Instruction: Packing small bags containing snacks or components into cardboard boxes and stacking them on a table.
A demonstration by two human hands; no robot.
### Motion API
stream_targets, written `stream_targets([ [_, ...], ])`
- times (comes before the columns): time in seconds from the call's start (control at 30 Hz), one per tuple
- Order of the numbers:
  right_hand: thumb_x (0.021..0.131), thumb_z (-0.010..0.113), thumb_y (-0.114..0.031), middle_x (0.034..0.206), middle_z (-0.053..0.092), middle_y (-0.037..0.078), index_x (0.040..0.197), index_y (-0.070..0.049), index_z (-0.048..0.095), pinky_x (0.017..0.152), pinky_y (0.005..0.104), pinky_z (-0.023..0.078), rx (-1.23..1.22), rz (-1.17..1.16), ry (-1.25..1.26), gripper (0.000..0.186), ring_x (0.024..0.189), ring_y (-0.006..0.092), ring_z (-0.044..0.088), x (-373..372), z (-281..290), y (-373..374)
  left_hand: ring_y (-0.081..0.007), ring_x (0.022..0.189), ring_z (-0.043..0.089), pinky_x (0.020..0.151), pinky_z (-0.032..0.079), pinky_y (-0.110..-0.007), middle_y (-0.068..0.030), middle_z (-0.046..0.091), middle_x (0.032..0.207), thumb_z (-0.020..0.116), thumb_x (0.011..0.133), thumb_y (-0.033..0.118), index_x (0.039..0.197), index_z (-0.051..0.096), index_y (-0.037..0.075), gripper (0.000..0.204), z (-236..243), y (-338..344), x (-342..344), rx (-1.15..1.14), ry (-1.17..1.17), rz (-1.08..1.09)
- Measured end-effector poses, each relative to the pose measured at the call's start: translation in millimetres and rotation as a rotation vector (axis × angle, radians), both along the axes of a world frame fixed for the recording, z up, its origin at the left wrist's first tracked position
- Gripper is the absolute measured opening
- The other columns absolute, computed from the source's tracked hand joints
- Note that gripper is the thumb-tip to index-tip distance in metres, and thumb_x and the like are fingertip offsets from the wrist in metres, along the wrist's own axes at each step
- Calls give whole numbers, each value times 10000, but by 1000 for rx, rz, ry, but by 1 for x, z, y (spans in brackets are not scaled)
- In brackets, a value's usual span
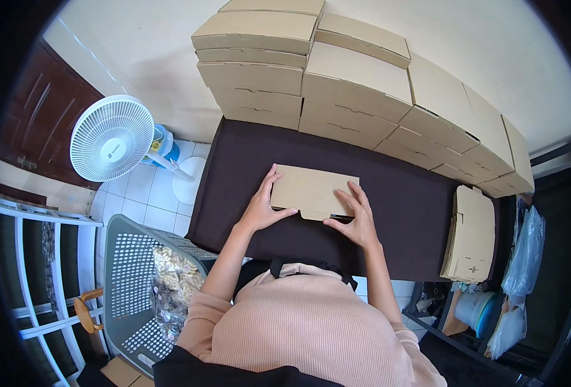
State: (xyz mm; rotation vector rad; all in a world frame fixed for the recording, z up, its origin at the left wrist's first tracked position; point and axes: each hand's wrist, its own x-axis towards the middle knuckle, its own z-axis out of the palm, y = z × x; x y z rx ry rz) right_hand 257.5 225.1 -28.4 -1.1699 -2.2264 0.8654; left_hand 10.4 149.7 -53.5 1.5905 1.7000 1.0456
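Note:
A small flat cardboard box (314, 190) lies on the dark brown table (253, 145) in front of me, its lid down. At the front edge a lid flap stands out, with a narrow dark gap beside it toward the right. My left hand (259, 206) grips the box's left end, fingers along the side and thumb at the front edge. Over the right end, my right hand (359, 220) rests its fingers on the lid while the thumb presses near the front flap. What the box holds is hidden.
Closed cardboard boxes (356, 71) are stacked along the wall. Flattened cartons (471, 232) lie at the table's right end. A grey-green perforated basket (129, 258) with bagged pieces stands at left, below a white fan (112, 138). Plastic bags (524, 251) hang at right.

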Motion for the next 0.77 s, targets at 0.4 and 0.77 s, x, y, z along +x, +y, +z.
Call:
stream_targets([
  [0.4, 573, 796, -394, 1333, 403, 121, 1126, -157, 610, 995, 470, 353, 116, -51, -80, 631, 1242, 388, 347, -5, -8, -8, -324, 1321, 257, 1075, 257, -394, -176, 180, 1458, 792, 626, 294, 1304, 307, 49, 869, 1, 1, 1, -23, -8, 10],
  [0.77, 613, 781, -364, 1313, 428, 118, 1115, -149, 617, 973, 465, 379, 176, -81, -58, 571, 1220, 397, 375, -9, -10, -9, -335, 1308, 278, 1056, 294, -395, -177, 186, 1454, 786, 638, 247, 1321, 292, 55, 865, -6, 0, 3, 71, 16, 8],
])
